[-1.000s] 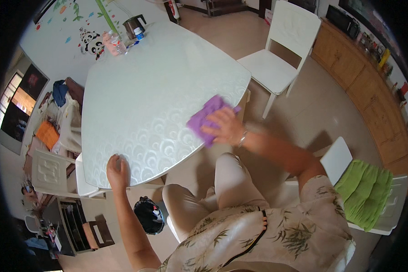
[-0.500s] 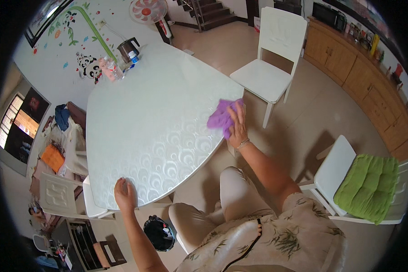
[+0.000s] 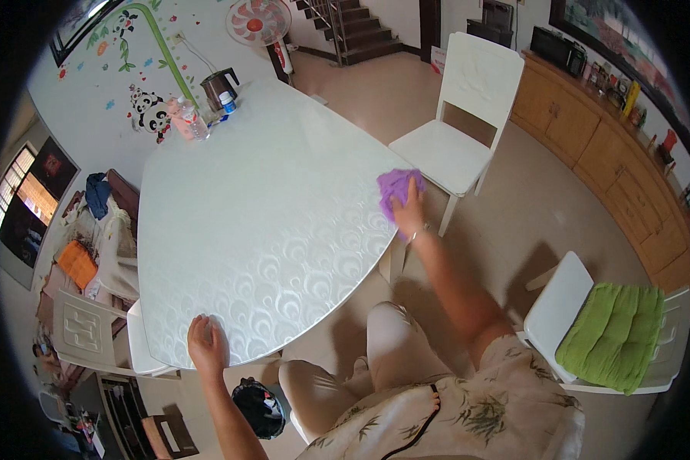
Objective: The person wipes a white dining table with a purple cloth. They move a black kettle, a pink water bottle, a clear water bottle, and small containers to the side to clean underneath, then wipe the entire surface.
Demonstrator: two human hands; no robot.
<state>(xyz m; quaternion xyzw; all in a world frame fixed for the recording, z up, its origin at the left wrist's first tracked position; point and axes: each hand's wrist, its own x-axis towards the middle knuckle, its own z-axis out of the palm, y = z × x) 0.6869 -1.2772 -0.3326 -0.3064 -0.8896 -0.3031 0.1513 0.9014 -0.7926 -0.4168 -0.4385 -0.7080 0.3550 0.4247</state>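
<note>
purple cloth [image 3: 392, 188] at the right corner of the tabletop [image 3: 268, 199], crumpled, spread partly along the edge and seemingly lapping a little over it. no clear long axis, though the bunch runs slightly longer from the far side toward the wearer, a small tail of it showing by the wrist. right hand [image 3: 410, 211] is on it: the cloth lies under the fingers and mostly to their left, touching, with no gap to cross. those fingers are part bent and a little apart, the thumb side toward the middle of the tabletop; whether they pinch the cloth or only press it flat cannot be told, as the palm is hidden. the key relation seems to be cloth to edge: to the right there is hardly any tabletop left, and the white chair [image 3: 441, 146] stands just beyond, its seat lower; to the left the surface runs wide. left hand [image 3: 207, 345] is well apart, at the near left end of the tabletop, loosely curved with thumb and fingers parted, resting by the edge, nothing seen in it. right hand plainly the nearer one. kettle [image 3: 217, 86] and clear bottle [image 3: 196, 126] sit at the far left end, well away from both hands.
</note>
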